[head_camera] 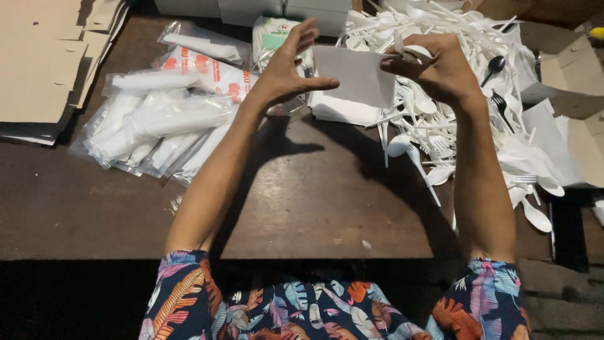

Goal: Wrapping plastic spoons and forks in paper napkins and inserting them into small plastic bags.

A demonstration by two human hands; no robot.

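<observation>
white napkin (355, 74) held up between both hands, above the napkin stack (343, 110) at the far side of the dark table (314, 201). reads as thin paper: near weightless, floppy, tears and creases easily, not slippery. best taken at an edge or corner with a light pinch; a hard squeeze likely crumples it.

right hand (440, 69) is closed on the napkin's right edge, and the same fist also holds white plastic cutlery, looks like a spoon (412, 50). left hand (286, 69) has fingers spread apart, thumb tip at the napkin's left edge; touching or just short, cannot tell.

outward: loose heap of white plastic cutlery (453, 126) to the right, a few black pieces (496, 63) mixed in. clear bags of packed sets (157, 126) to the left. flat cardboard (44, 63) far left, white boxes (251, 9) at the back.
</observation>
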